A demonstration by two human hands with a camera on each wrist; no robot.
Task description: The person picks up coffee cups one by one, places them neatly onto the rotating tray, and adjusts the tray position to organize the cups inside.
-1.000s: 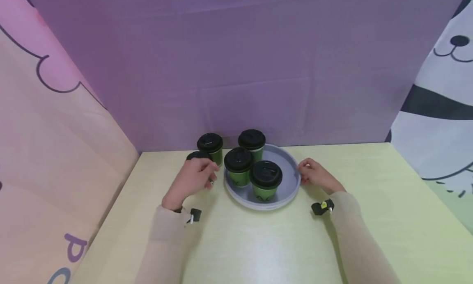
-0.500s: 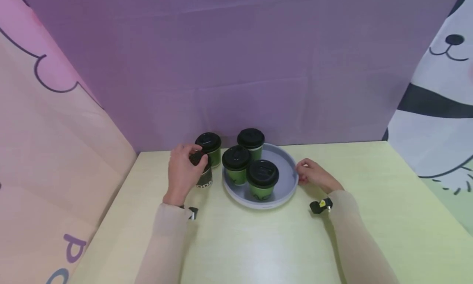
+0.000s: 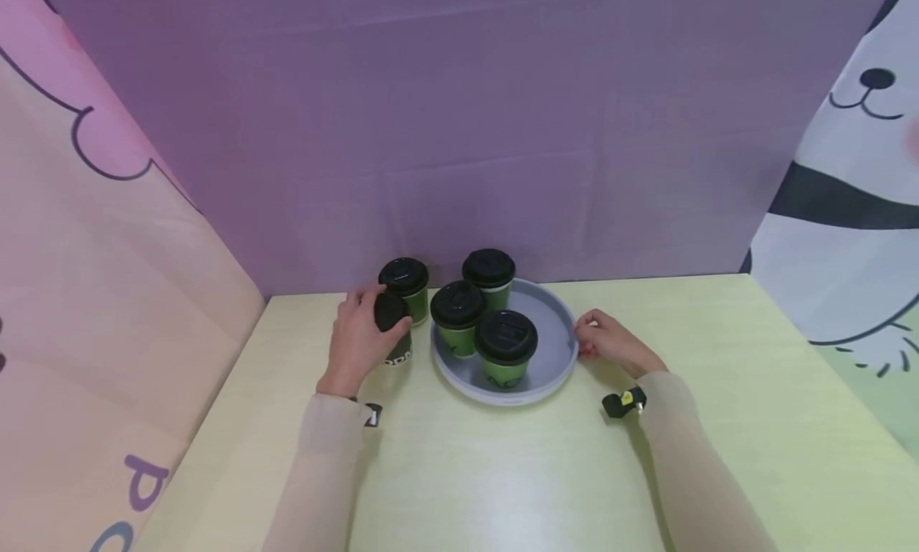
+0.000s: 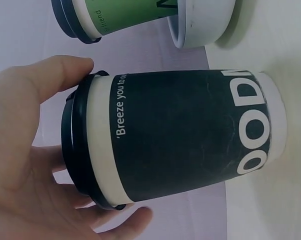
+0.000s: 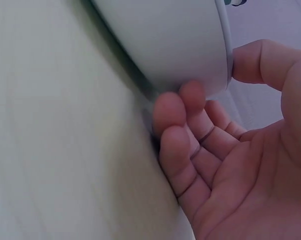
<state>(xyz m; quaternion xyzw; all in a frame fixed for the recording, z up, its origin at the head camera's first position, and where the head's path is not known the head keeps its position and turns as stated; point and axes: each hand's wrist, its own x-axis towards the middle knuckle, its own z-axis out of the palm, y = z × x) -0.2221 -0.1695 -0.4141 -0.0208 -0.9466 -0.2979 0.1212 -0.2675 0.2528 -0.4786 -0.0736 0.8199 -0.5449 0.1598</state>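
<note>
A dark paper coffee cup (image 4: 175,135) with a black lid and white lettering stands upright on the table, left of the tray. My left hand (image 3: 353,341) holds it by the lid from the left, thumb at the near side of the lid and fingers curled round the far side. My right hand (image 3: 612,343) grips the right rim of the round grey tray (image 3: 558,329); in the right wrist view the thumb is at the upper edge and curled fingers touch the lower wall. Three green cups with black lids, such as the front one (image 3: 506,368), stand on the tray's left half.
Another green lidded cup (image 3: 416,305) stands on the table behind the dark cup, close to the purple backdrop (image 3: 431,137). Printed cloth walls (image 3: 108,297) border the pale table (image 3: 459,472) on both sides.
My left hand has moved from in front of the dark cup round to its left side and taken hold of the lid. The right hand stays at the tray rim.
</note>
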